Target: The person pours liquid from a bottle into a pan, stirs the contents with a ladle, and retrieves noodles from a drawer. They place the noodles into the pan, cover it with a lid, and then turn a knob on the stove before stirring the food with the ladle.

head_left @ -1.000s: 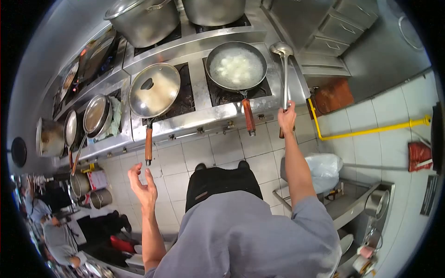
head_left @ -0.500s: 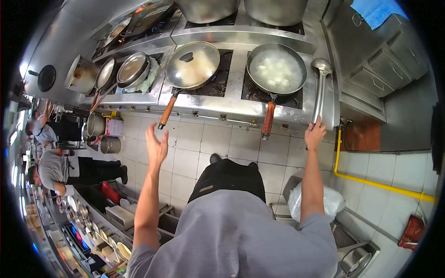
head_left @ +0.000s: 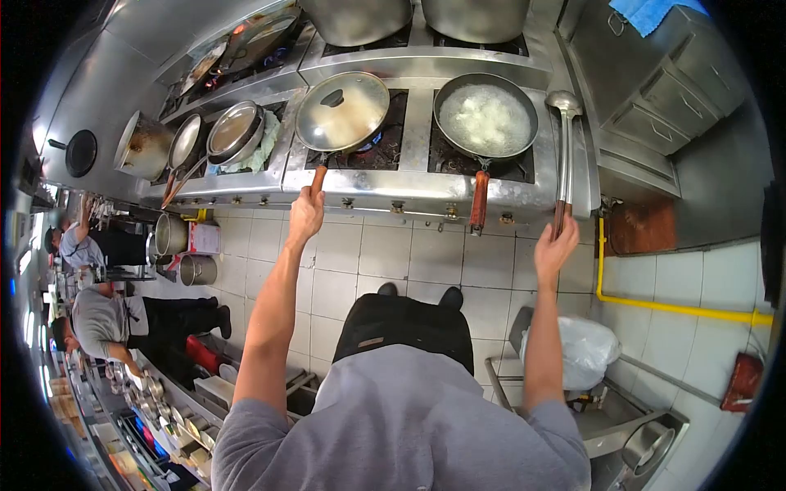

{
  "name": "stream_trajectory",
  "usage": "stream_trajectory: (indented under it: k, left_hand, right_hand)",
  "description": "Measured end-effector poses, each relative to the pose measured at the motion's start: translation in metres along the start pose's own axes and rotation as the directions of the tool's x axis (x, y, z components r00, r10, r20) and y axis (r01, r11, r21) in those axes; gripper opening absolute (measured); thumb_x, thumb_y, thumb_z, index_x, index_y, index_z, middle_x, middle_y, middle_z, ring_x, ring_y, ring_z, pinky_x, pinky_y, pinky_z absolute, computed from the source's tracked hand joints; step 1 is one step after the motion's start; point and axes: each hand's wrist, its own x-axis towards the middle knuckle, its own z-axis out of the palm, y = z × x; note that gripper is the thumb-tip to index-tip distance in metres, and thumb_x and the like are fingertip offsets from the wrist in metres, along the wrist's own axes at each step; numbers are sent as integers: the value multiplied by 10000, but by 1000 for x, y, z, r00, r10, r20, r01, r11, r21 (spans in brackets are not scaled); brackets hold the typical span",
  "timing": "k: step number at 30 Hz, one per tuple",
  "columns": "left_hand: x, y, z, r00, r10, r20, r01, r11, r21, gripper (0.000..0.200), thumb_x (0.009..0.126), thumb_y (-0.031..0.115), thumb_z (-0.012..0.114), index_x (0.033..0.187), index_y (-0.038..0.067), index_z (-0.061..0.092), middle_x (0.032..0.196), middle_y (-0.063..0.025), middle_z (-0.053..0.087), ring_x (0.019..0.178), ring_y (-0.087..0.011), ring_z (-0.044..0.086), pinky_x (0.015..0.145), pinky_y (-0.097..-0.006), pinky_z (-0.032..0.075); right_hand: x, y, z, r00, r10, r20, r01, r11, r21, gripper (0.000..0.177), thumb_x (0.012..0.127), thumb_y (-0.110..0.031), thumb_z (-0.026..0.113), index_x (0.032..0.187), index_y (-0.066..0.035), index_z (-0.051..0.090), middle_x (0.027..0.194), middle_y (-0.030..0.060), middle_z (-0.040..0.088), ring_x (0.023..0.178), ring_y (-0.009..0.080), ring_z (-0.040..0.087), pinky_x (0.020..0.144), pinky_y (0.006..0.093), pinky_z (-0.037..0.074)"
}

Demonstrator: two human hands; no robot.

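Observation:
My left hand (head_left: 307, 214) is closed around the wooden handle (head_left: 319, 178) of a frying pan with a glass lid (head_left: 342, 114); pale food shows through the glass. At the right, my right hand (head_left: 557, 250) has its fingers apart at the brown handle end of a long metal ladle (head_left: 565, 147). That handle end lies between thumb and fingers; whether they press on it is hard to see. The ladle rests on the stove's right side, its bowl away from me. Between my hands, an uncovered frying pan (head_left: 485, 114) holds pale pieces in bubbling liquid, its wooden handle toward me.
Big pots (head_left: 475, 18) stand on the rear burners. Left along the stove (head_left: 360, 182) are smaller pans (head_left: 236, 131) and a cloth. A yellow pipe (head_left: 679, 306) runs low on the right. Two people (head_left: 102, 319) work at the far left. A plastic bag (head_left: 581, 352) sits by my right side.
My left hand, open and apart from the pan before, has reached up and closed on its handle. Flame now shows under the lidded pan. My right hand's fingers have spread at the ladle's handle.

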Motion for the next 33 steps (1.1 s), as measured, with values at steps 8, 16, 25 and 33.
stream_trajectory:
  k: [8, 16, 25, 33]
  left_hand:
    - [4, -21, -12, 996, 46, 72, -45, 999, -22, 393, 947, 349, 523, 1148, 12, 523, 935, -295, 649, 936, -495, 602, 823, -549, 453]
    - [19, -59, -13, 940, -23, 342, 206, 834, -511, 427, 970, 358, 507, 1222, 14, 509, 934, -120, 631, 753, -251, 621, 636, -391, 499]
    - [2, -170, 11, 776, 38, 630, 508, 554, -659, 484, 979, 504, 445, 1176, 79, 566, 879, -20, 625, 717, -112, 546, 610, -290, 457]
    - [-28, -208, 46, 619, 80, 781, 627, 548, -553, 431, 997, 453, 437, 1181, 81, 551, 987, -70, 652, 824, -153, 594, 687, -323, 496]
  right_hand:
    - [-268, -85, -28, 364, 420, 831, -635, 764, -109, 583, 806, -314, 733, 1253, 14, 555, 1308, 209, 532, 1217, 342, 500, 1054, 391, 362]
    - [-383, -130, -21, -151, 425, 892, -837, 425, -345, 975, 818, -644, 618, 1457, 24, 309, 1422, 165, 436, 1291, 249, 437, 1067, 334, 353]
    - [-467, -200, -47, -242, 432, 869, -916, 194, -351, 1010, 810, -706, 574, 1453, 21, 294, 1391, 175, 474, 1243, 263, 488, 1008, 393, 421]
    - [-550, -194, -76, -337, 365, 868, -938, -50, -343, 763, 881, -708, 462, 1233, -40, 566, 1102, 70, 665, 784, 157, 641, 487, 295, 467]
